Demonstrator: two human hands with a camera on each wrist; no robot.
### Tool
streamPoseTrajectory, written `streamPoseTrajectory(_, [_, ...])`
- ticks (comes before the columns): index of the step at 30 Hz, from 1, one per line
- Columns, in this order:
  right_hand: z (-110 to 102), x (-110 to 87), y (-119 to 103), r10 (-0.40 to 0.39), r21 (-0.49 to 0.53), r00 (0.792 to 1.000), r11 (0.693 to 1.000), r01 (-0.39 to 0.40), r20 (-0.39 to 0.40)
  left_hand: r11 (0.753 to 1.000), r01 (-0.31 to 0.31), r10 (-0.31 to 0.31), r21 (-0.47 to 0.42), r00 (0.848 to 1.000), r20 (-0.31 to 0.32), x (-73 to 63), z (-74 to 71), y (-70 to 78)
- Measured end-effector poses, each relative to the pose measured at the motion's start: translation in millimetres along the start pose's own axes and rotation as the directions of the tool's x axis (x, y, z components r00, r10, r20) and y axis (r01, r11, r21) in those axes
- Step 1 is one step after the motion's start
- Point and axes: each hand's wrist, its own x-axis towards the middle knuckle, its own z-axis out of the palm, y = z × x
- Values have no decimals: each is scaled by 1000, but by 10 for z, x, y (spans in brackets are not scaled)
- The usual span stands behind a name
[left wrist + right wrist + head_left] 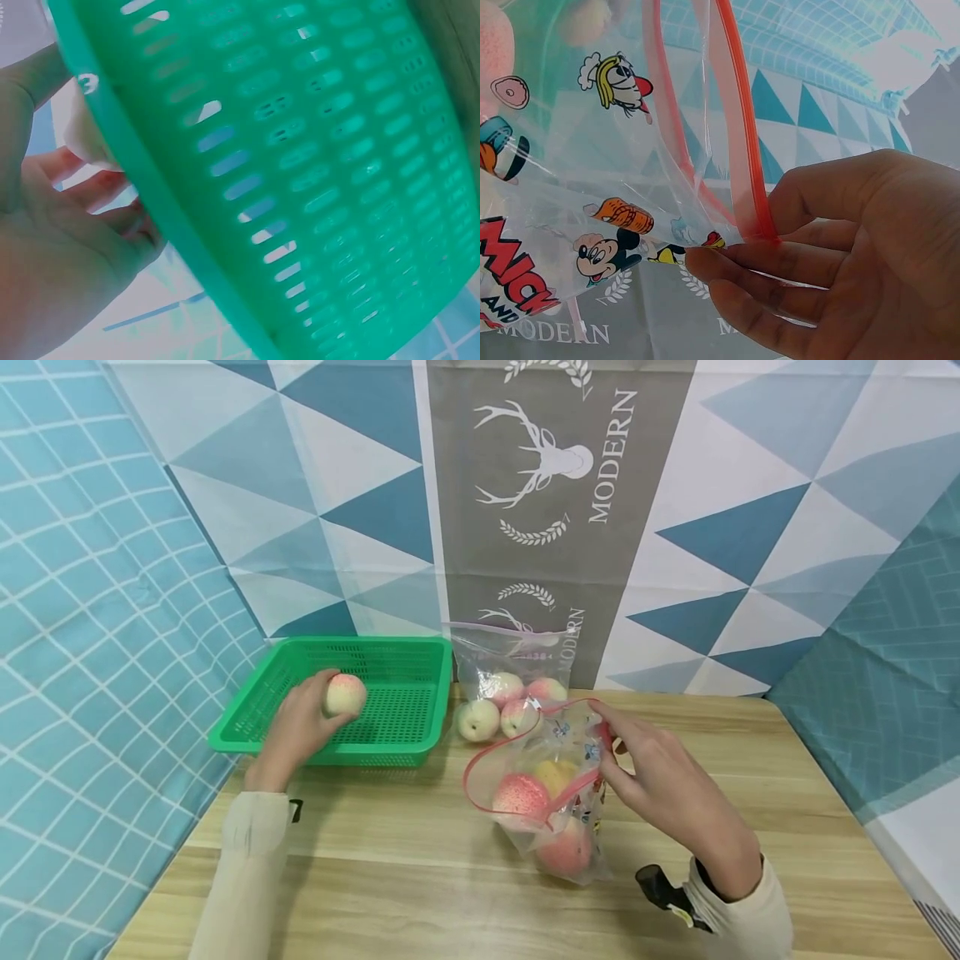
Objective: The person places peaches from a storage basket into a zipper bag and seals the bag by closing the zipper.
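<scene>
My left hand grips a pale peach with a pink top, over the front part of the green basket. In the left wrist view the basket wall covers part of the peach and fingers. With thumb and fingers, my right hand pinches the red-edged rim of a clear zip bag. The bag's mouth gapes toward the left. Inside are a red peach, a yellow fruit and another red peach. Cartoon figures mark its side in the right wrist view.
Behind the held bag, a second clear zip bag stands against the patterned backdrop with several pale pink peaches in it. The wooden tabletop runs under everything. Blue checked cloth borders the left side.
</scene>
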Motion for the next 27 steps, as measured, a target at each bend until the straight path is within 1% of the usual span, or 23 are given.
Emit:
streamPoseTrajectory(5, [1, 3, 13, 2, -10, 1000, 1000, -2, -3, 1000, -12, 13, 23, 1000, -12, -41, -55, 53])
streamPoseTrajectory(10, [-4, -2, 9, 9, -13, 1000, 1000, -9, 1, 999, -9, 10, 38, 1000, -14, -63, -116, 113])
streamPoseTrajectory(19, [-21, 0, -4, 4, -22, 1000, 1000, -4, 6, 999, -31, 33, 39, 999, -28, -95, -236, 283])
streamPoseTrajectory(24, [-18, 0, 0, -13, -31, 1000, 999, 13, -5, 998, -41, 42, 45, 999, -23, -117, -301, 350])
streamPoseTrajectory(27, [2, 4, 4, -25, -35, 1000, 999, 25, -10, 998, -35, 36, 51, 999, -19, -146, -355, 377])
